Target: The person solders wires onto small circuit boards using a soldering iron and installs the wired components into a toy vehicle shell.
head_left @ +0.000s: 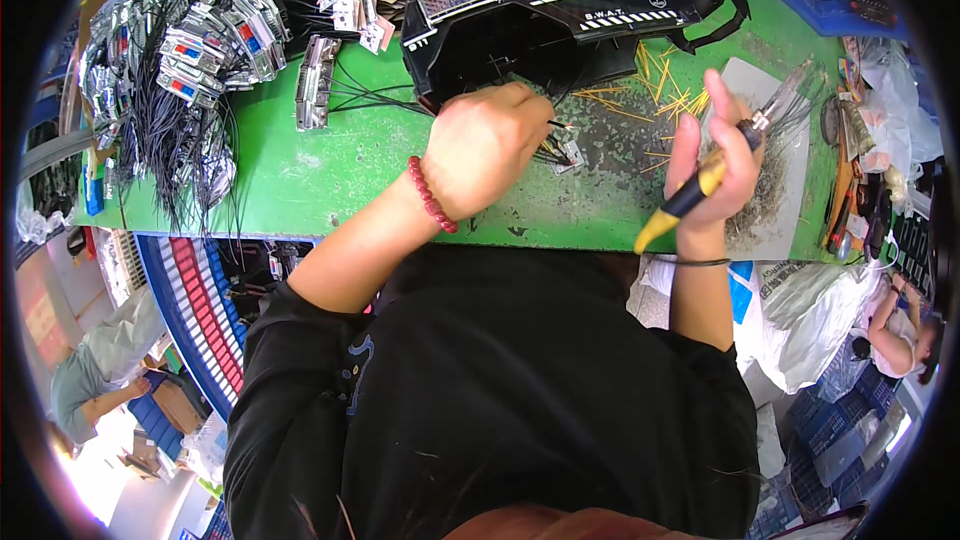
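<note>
My left hand (488,148), with a red bead bracelet at its wrist, is closed at the open underside of a black toy police car body (560,25). Its fingertips are mostly hidden; a thin black wire (560,124) with a bared end sticks out from them. Beside the fingers, a small light plate (568,157) with wires lies on the green table. My right hand (722,165) is wrapped around a yellow-and-black handled soldering iron (700,185). Its metal end points up and right, blurred, over a grey board. Thin yellow tubes (650,90) lie scattered between the car body and my right hand.
Bundles of wired light boards (195,45) are heaped at the left, and another bundle (317,82) lies near the car. Dark scraps cover a grey board (790,180) at right. Tools (842,180) line the right edge. Other people (895,330) are at both sides.
</note>
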Demonstrator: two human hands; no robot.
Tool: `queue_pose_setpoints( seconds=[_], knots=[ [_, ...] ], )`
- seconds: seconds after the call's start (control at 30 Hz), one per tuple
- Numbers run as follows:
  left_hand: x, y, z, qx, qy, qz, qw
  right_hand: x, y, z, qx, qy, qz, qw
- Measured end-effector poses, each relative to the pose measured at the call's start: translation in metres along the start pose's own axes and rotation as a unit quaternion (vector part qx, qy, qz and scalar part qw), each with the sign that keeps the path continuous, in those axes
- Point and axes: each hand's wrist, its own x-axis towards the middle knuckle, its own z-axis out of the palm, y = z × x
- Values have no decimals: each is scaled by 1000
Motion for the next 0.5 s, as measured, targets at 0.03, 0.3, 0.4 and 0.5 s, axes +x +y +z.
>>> queue_pose_setpoints(
  seconds=[0.03,0.3,0.4,0.5],
  knots=[
    [0,0,-1,-1,-2,5,1000,-13,-9,4,46,21,81,995],
    [9,3,-16,-73,14,-23,997,-35,-30,32,89,-219,32,971],
    [13,10,-14,-123,37,-15,992,-24,-28,47,39,-166,-73,983],
    [8,6,-10,-110,43,-35,992,-24,-22,42,28,-186,-90,978]
  ],
)
